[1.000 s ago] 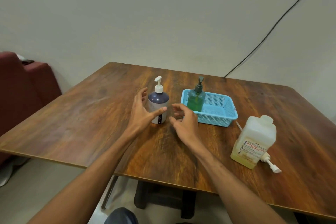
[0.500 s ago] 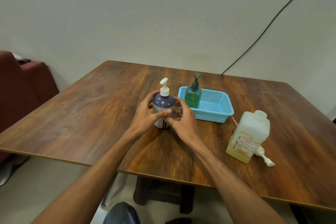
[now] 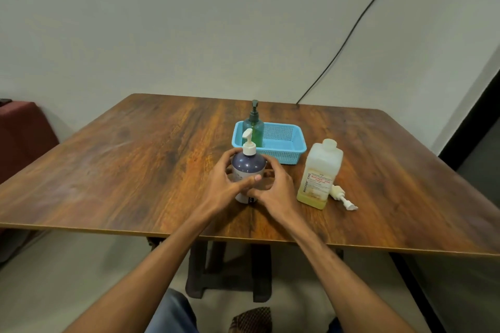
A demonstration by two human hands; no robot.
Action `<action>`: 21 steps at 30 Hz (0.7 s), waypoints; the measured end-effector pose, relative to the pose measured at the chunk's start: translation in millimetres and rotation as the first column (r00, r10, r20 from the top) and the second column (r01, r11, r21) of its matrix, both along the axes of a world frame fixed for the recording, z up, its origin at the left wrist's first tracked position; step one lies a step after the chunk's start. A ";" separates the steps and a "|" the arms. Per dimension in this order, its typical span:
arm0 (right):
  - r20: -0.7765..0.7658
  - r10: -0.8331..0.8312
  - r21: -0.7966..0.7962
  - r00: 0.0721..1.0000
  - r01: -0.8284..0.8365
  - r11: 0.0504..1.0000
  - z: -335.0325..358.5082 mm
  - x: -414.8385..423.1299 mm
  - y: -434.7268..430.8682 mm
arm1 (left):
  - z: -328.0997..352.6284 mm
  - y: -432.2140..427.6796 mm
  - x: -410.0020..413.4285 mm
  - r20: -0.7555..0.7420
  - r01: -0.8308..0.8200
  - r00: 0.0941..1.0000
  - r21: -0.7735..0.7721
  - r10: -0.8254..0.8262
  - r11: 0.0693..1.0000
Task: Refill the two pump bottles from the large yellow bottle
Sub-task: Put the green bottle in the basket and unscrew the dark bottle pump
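Grip: our left hand [image 3: 226, 183] and right hand [image 3: 276, 187] wrap the purple bottle [image 3: 249, 167].
Above grip: pump [image 3: 248, 144]; we should unscrew it, keeping the bottle upright.
Below grip: base probably on the table [image 3: 135, 170].

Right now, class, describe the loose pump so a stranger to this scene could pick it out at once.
Find the wooden table, then the yellow bottle standing right of centre. The loose pump lies at that bottle's right foot. Unlike the pumps on the purple bottle and green bottle, it is detached and lies flat.
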State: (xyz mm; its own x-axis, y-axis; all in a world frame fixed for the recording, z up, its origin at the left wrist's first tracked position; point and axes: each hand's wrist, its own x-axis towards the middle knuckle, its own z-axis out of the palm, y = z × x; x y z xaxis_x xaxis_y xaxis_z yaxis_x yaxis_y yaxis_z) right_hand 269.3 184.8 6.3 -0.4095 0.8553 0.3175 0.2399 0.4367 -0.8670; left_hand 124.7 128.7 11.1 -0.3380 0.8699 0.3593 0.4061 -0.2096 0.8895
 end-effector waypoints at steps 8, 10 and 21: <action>-0.015 0.058 -0.054 0.998 -0.058 0.997 -8.5 -1.1 7.2 | 22.1 -3.3 5.9 0.072 0.138 0.988 0.002 -0.138 0.990; -0.019 0.062 -0.052 0.998 -0.063 0.997 -8.7 -1.1 9.5 | 32.0 1.1 4.0 0.070 0.163 0.984 0.026 -0.164 0.986; -0.004 0.030 -0.045 1.000 -0.030 0.999 -11.3 -2.4 13.6 | 38.2 19.5 7.7 0.251 -0.077 0.967 0.135 0.041 0.988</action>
State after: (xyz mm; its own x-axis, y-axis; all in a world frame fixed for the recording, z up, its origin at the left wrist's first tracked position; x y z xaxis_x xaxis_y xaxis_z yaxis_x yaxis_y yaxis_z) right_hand 266.9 198.4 -4.9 -0.4342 0.8561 0.2804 0.2247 0.4043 -0.8866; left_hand 132.4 148.2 49.3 -0.4806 0.7918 0.3770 0.1928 -0.3239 0.9262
